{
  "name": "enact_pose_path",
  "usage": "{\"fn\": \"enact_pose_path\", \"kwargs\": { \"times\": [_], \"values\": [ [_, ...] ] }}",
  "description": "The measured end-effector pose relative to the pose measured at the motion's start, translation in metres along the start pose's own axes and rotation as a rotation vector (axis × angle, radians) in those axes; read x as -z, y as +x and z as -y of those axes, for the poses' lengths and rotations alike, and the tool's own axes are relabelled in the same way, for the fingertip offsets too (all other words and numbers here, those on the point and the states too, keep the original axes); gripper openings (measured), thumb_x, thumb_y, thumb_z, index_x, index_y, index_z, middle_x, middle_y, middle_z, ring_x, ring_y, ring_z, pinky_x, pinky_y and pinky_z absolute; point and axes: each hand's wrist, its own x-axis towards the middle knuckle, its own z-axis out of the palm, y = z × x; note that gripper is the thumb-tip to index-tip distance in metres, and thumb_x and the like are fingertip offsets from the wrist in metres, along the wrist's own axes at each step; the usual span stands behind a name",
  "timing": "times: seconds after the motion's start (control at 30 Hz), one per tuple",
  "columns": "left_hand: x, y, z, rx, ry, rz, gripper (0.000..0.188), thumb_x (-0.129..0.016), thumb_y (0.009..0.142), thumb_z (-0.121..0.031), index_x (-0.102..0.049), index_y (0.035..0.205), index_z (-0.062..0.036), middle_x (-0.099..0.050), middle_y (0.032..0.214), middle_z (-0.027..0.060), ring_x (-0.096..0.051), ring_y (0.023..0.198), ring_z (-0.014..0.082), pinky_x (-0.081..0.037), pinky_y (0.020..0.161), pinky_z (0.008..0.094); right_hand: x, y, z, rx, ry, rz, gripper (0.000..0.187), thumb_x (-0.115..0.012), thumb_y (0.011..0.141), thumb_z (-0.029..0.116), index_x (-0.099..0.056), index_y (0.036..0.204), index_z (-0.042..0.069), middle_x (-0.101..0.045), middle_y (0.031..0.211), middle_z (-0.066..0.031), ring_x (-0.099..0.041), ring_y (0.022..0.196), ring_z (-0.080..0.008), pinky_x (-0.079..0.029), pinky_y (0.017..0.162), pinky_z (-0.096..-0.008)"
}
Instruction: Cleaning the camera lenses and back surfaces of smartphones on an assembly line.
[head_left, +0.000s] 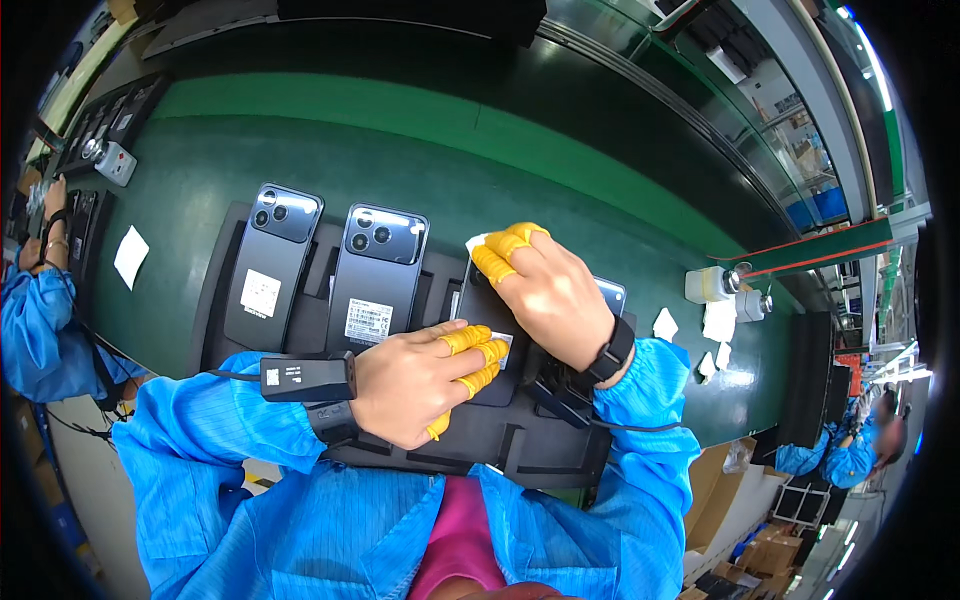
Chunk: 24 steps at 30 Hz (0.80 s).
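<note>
Yellow finger cots cover fingertips on both my hands. My right hand [555, 300] pinches a small white wipe [475, 243] against the upper back of a dark smartphone [480, 300]. At the lower end of that phone, my left hand [430, 380] grips it, fingers together beside a white label [503, 350]. The hands hide much of this phone. To the left, two dark blue-grey smartphones, a labelled one [380, 280] and a farther one [270, 260], lie camera side up in a black tray [470, 435]. Another phone [610, 293] shows partly behind my right wrist.
On the green worktable [400, 150], white wipes [665, 324] and metal-topped bottles [708, 285] sit at right. A wipe [131, 257] and bottle [116, 165] are at left. A co-worker's sleeve [40, 330] is at far left. A green metal frame [820, 245] rises at right.
</note>
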Motion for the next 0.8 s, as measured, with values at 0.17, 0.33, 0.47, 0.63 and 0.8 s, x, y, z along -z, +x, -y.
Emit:
{"fn": "enact_pose_path", "kwargs": {
  "times": [0.17,0.33,0.47,0.63,0.8],
  "values": [
    [-0.009,-0.002,0.001,0.017,-0.001,-0.051,0.064,-0.067,0.056,-0.018,-0.059,0.117,-0.0003,-0.056,0.114,0.0111,-0.053,0.114,0.0282,-0.036,0.107,0.0396,0.011,-0.022,0.004,0.009,-0.047,0.025,0.029,-0.062,0.064,0.006,-0.065,0.092,-0.001,-0.058,0.086,-0.0085,-0.058,0.085,-0.0248,-0.052,0.076,-0.0323],
    [-0.009,-0.001,0.001,0.007,-0.008,-0.047,0.060,-0.066,0.058,-0.017,-0.060,0.115,-0.0011,-0.056,0.114,0.0102,-0.053,0.114,0.0282,-0.036,0.106,0.0395,0.015,-0.026,0.008,-0.033,-0.058,0.016,0.029,-0.062,0.065,0.006,-0.066,0.092,-0.001,-0.060,0.089,-0.0085,-0.058,0.084,-0.0243,-0.053,0.073,-0.0322],
    [-0.010,0.000,0.003,-0.002,-0.029,-0.038,0.062,-0.067,0.057,-0.017,-0.059,0.116,-0.0013,-0.056,0.114,0.0101,-0.053,0.114,0.0288,-0.037,0.105,0.0396,0.006,-0.026,0.004,-0.053,-0.034,0.025,0.027,-0.062,0.063,0.006,-0.065,0.089,-0.001,-0.058,0.085,-0.0082,-0.058,0.083,-0.0242,-0.052,0.071,-0.0321],
    [-0.009,-0.003,0.000,0.048,-0.054,-0.027,0.066,-0.067,0.054,-0.016,-0.058,0.119,-0.0019,-0.056,0.114,0.0104,-0.052,0.115,0.0305,-0.039,0.104,0.0391,0.014,-0.031,0.013,-0.030,-0.018,0.040,0.025,-0.062,0.063,0.006,-0.066,0.086,0.000,-0.057,0.081,-0.0088,-0.057,0.081,-0.0245,-0.052,0.069,-0.0326],
    [-0.009,-0.002,0.001,0.031,-0.038,-0.007,0.066,-0.067,0.053,-0.017,-0.059,0.117,-0.0012,-0.056,0.114,0.0109,-0.052,0.115,0.0318,-0.039,0.103,0.0387,0.006,-0.016,0.009,-0.038,-0.071,-0.005,0.021,-0.062,0.062,0.006,-0.066,0.082,0.000,-0.055,0.078,-0.0086,-0.057,0.079,-0.0245,-0.052,0.067,-0.0324]
  ]
}}
